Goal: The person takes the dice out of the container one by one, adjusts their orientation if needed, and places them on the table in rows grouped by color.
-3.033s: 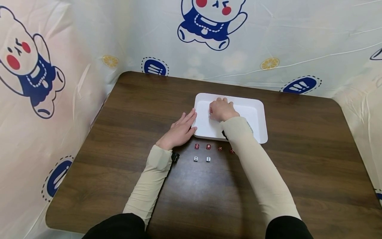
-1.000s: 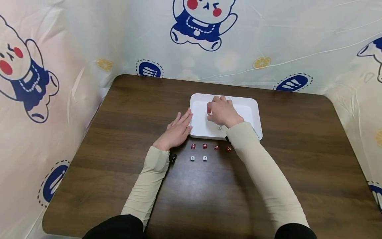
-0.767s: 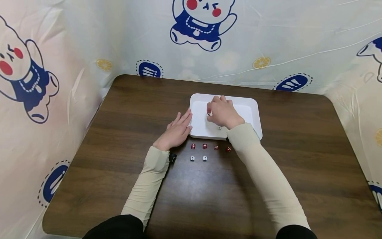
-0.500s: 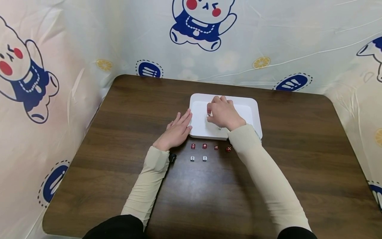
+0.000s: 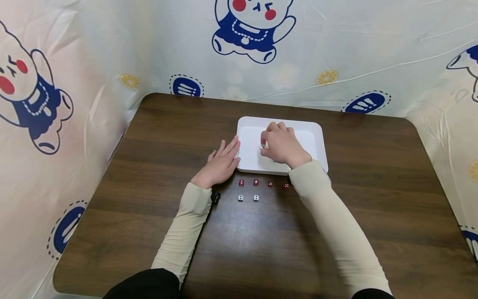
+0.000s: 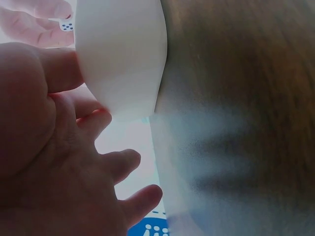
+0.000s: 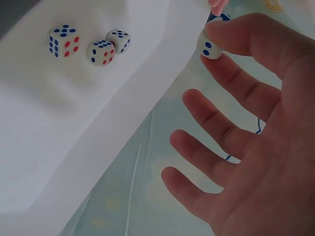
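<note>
Die (image 7: 211,47), white with blue pips, pinched between thumb and forefinger of right hand (image 5: 282,145), held above floor of white tray (image 5: 317,145); other fingers loosely spread. Also seen small in left wrist view (image 6: 67,26).

Taking tray as landmark, left to right:

Far left of tray: printed curtain (image 5: 56,124) with cartoon bear and blue oval badges; no readable writing, only white stripes inside ovals.

Just left of tray: left hand (image 5: 220,164), fingers straight and relaxed, flat on brown wooden table (image 5: 373,199), fingertips touching tray's left rim; gripping nothing.

Inside tray: three more white dice (image 7: 88,45) clustered together in right wrist view, pips blue and red, lying apart from pinched die. Hidden under right hand in head view.

In front of tray, on table: row of four red dice (image 5: 263,183), rightmost one close against right sleeve (image 5: 336,224). Nearer still, two white dice (image 5: 248,198) side by side, under left part of red row. Small black object (image 5: 215,196) beside left cuff, too small to identify.

Behind tray: more curtain, bear print, lemon slices.
</note>
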Action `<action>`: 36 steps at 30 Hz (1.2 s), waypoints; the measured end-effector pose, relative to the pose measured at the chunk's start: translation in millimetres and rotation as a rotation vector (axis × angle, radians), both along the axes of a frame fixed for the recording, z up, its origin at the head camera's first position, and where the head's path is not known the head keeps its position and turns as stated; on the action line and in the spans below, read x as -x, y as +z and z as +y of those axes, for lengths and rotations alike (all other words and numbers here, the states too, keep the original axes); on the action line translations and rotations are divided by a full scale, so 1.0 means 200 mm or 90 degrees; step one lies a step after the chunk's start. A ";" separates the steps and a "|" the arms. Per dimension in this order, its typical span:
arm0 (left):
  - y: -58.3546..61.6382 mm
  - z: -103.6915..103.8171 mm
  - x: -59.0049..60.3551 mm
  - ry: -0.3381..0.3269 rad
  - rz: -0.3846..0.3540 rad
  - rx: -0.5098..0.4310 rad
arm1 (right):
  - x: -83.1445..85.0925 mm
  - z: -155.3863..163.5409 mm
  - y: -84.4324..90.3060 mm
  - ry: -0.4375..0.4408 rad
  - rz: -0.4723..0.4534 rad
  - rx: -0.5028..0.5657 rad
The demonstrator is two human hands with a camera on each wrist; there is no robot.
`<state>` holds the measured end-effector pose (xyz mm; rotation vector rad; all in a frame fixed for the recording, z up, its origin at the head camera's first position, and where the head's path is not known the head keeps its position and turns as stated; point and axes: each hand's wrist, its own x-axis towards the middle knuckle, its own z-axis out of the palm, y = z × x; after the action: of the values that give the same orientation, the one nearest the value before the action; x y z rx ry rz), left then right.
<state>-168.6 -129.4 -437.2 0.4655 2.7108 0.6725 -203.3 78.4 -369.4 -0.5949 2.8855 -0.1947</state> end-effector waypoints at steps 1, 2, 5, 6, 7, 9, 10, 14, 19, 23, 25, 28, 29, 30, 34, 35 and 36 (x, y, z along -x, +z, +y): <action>0.00 0.00 0.00 0.000 0.001 0.000 | 0.00 0.00 0.00 -0.001 0.001 0.003; 0.00 0.00 0.00 0.001 0.002 0.000 | -0.01 0.01 0.01 -0.001 0.002 0.007; 0.00 0.00 0.00 0.002 0.003 0.000 | -0.02 0.02 0.01 0.001 0.007 0.014; 0.00 0.00 0.00 0.002 0.003 0.000 | -0.02 0.02 0.01 0.002 0.009 0.017; 0.00 0.00 0.00 0.001 0.003 0.000 | -0.02 0.03 0.01 0.003 0.010 0.018; 0.00 0.00 0.00 0.000 0.005 0.002 | -0.03 0.03 0.01 0.004 0.012 0.019; 0.00 0.01 0.00 -0.001 0.006 0.003 | -0.03 0.04 0.00 0.005 0.012 0.018; 0.00 0.01 0.00 -0.001 0.007 0.003 | -0.05 0.05 -0.01 0.007 0.016 0.016; 0.00 0.01 0.00 0.005 -0.002 -0.002 | -0.07 0.07 -0.01 0.007 0.010 0.019; 0.00 0.01 0.00 0.006 -0.003 0.000 | -0.09 0.08 -0.01 0.003 0.000 0.025; 0.00 0.01 0.00 0.005 -0.002 -0.003 | -0.10 0.09 -0.01 0.002 -0.002 0.027; 0.00 0.01 0.00 0.004 0.001 -0.007 | -0.12 0.10 -0.01 0.002 -0.003 0.028; 0.00 0.01 0.00 0.003 0.001 -0.007 | -0.12 0.10 -0.01 0.002 -0.003 0.028; 0.00 0.00 0.00 0.003 0.002 -0.009 | -0.12 0.11 -0.01 0.002 -0.003 0.029; 0.00 0.01 0.00 0.000 0.002 -0.010 | -0.13 0.12 0.00 0.001 -0.007 0.031; 0.00 0.01 0.00 0.000 0.001 -0.010 | -0.14 0.13 0.00 0.002 -0.008 0.032; 0.00 0.01 0.00 0.000 0.002 -0.010 | -0.14 0.13 0.00 0.003 -0.010 0.033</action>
<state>-167.9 -128.1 -437.6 0.4699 2.7099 0.6933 -174.9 104.7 -369.0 -0.6072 2.8715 -0.2736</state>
